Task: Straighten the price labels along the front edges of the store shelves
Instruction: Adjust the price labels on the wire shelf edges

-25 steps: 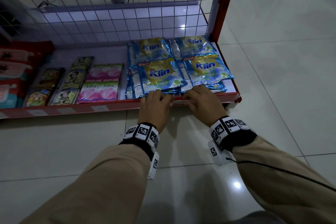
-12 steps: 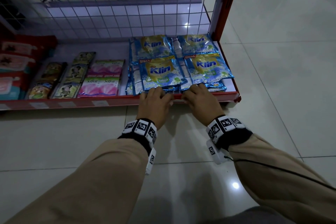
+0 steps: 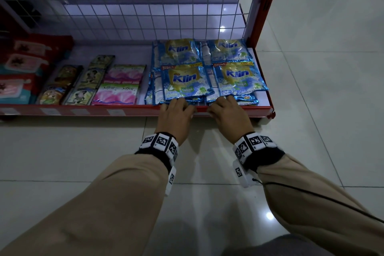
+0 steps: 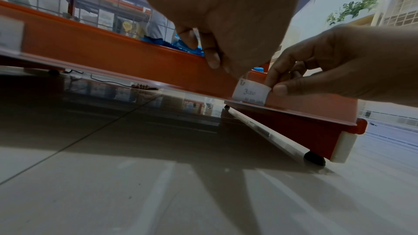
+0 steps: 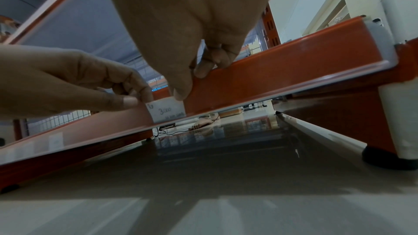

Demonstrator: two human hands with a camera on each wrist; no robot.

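Price label (image 4: pixel 250 92): pinched at opposite top corners by left hand (image 3: pixel 176 114) and right hand (image 3: pixel 228 115), presumably levelling it in shelf rail (image 4: pixel 113 54).

Head view: price label hidden behind both hands (image 3: pixel 176 113). Label (image 4: pixel 250 92) small print under "3000" too blurred to read. Left-end labels (image 3: pixel 49 111) on shelf edge (image 3: pixel 124 111) too small to read. Red packets (image 3: pixel 12 89) cut off at frame's left edge

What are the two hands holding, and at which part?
Both pinch one price label on the shelf edge: left hand at its left end, right hand at its right end.
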